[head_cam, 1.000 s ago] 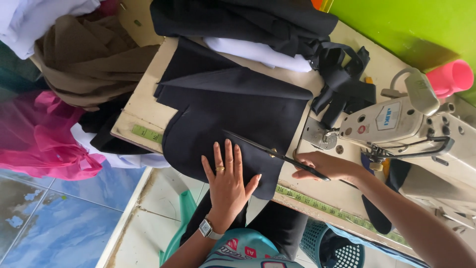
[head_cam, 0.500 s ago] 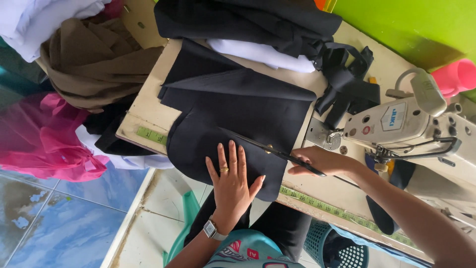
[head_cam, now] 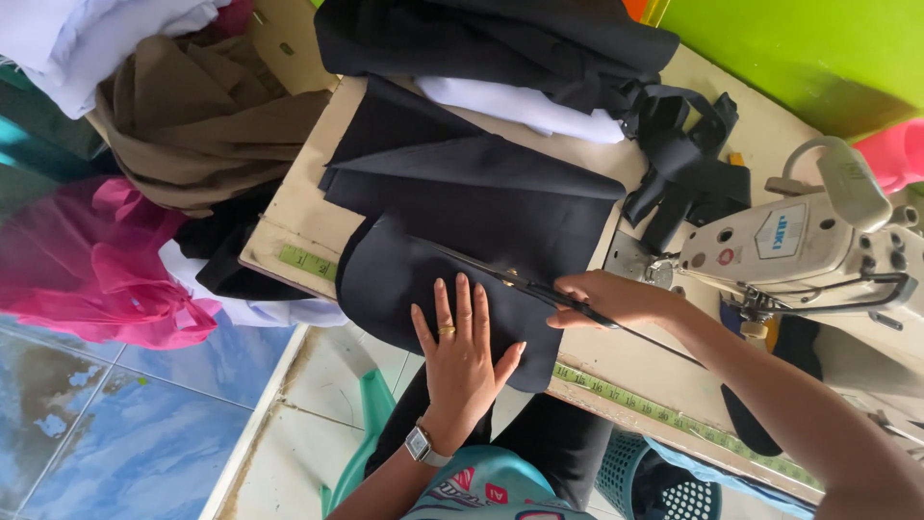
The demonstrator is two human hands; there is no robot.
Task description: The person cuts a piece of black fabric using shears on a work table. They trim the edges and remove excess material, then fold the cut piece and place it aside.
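A piece of black fabric (head_cam: 462,212) lies spread over the wooden sewing table (head_cam: 298,193), its rounded edge hanging off the near side. My left hand (head_cam: 462,351) lies flat on that fabric with fingers spread; it wears a ring and a wristwatch. My right hand (head_cam: 606,299) grips a pair of scissors (head_cam: 481,268) whose long blades lie across the fabric, pointing left.
A white sewing machine (head_cam: 808,241) stands at the right of the table. Black and white cloth (head_cam: 520,58) is heaped at the far edge. Brown, pink and white garments (head_cam: 173,125) pile up on the left. A teal basket (head_cam: 664,481) sits under the table on the tiled floor.
The view has shifted slightly. My left hand has slid a little along the black fabric; my right hand keeps the scissors on it.
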